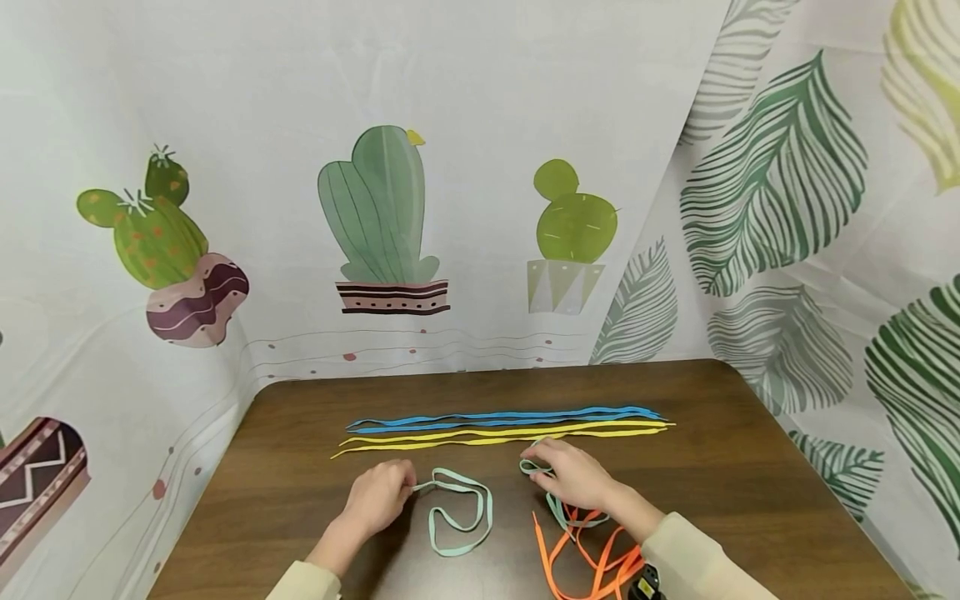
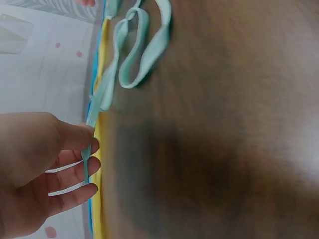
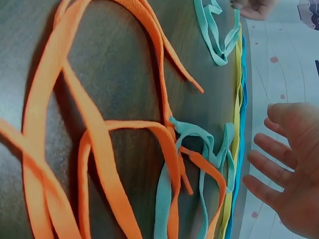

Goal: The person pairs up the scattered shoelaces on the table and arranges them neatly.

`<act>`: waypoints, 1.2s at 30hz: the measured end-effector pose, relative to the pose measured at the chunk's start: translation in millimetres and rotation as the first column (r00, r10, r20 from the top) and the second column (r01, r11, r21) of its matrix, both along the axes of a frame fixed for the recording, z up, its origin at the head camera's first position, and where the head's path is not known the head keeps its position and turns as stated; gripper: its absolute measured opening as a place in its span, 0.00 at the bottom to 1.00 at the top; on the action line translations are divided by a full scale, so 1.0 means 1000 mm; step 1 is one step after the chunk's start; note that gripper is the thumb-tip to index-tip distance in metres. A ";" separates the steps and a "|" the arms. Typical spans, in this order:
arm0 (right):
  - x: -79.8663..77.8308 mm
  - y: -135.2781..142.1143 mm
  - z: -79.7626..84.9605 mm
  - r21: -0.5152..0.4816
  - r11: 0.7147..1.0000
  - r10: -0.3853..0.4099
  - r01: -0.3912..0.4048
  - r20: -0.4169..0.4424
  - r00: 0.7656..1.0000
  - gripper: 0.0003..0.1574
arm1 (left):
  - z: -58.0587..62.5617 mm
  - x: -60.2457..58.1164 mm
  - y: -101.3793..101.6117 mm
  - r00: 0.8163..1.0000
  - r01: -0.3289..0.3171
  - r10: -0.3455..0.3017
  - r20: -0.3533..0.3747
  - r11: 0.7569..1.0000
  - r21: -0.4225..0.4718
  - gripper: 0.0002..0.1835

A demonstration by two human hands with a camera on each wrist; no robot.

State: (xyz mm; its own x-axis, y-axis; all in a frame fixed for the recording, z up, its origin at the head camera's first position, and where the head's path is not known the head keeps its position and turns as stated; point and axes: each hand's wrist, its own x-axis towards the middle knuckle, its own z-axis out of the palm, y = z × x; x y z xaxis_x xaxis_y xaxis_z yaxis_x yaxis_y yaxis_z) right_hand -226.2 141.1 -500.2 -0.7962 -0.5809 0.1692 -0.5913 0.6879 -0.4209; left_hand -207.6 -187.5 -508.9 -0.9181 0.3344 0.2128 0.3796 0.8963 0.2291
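The left hand point(image 1: 381, 496) pinches, between thumb and forefinger, one end of a mint-green flat fabric lace point(image 1: 490, 508), whose loose loops lie at its three o'clock on the dark brown wooden table point(image 1: 300, 417). The right hand point(image 1: 573, 473), thumb and fingers parted, is just beside another mint-green flat fabric lace point(image 3: 197, 130), which meets tangled orange flat fabric lacing point(image 3: 102, 144) around six o'clock; long yellow flat laces point(image 1: 510, 432) and blue flat laces point(image 1: 510, 414) stretch across twelve o'clock.
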 end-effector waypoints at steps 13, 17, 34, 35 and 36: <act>0.003 -0.004 0.001 -0.016 0.998 0.062 -0.060 0.078 0.995 0.19 | 0.046 -0.005 0.013 0.992 0.022 -0.021 -0.125 1.000 0.007 0.08; 0.005 -0.009 0.001 -0.016 0.997 0.083 -0.081 0.111 0.990 0.19 | 0.059 -0.006 0.018 0.984 0.054 -0.048 -0.174 0.998 0.030 0.07; 0.002 -0.034 -0.008 0.017 0.988 0.151 -0.153 0.090 0.984 0.14 | 0.102 -0.003 0.012 0.968 0.014 0.020 -0.250 0.991 0.134 0.09; 0.000 -0.036 -0.009 0.020 0.988 0.150 -0.152 0.082 0.985 0.14 | 0.104 -0.003 0.010 0.968 0.007 0.028 -0.251 0.990 0.139 0.09; -0.001 -0.038 -0.009 0.023 0.988 0.151 -0.153 0.069 0.986 0.14 | 0.106 -0.003 0.008 0.967 0.001 0.035 -0.254 0.990 0.141 0.09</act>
State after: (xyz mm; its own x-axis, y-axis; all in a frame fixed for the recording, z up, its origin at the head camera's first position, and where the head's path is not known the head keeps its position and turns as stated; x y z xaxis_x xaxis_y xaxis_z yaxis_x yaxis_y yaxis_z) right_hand -226.9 103.6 -509.0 -0.7075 -0.6995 0.1005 -0.6609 0.6045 -0.4447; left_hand -210.2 -179.5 -402.9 -0.8324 0.2699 0.4840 0.4266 0.8696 0.2487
